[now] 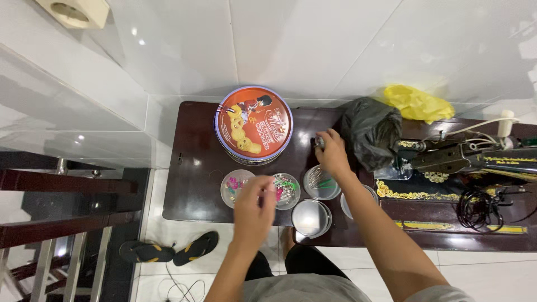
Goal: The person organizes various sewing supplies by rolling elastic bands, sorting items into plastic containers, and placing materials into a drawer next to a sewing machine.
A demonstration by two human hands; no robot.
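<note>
My left hand (253, 210) hovers over the front of a dark wooden table (193, 168), fingers pinched near a small clear bowl of coloured pins (288, 187); what it pinches is too small to tell. Beside that bowl is another clear bowl with pink and green bits (234, 185). My right hand (331, 152) reaches further back and grips a small silvery object (319, 141) next to a black plastic bag (369, 131). Below that hand sits a clear cup of needles (320, 184).
A round orange biscuit tin (253, 124) stands at the back of the table. A shiny metal lid (311, 218) lies near the front edge. A black sewing machine (464, 159) and a yellow bag (417, 103) are on the right. Sandals (168, 250) lie on the floor; stair rails are at left.
</note>
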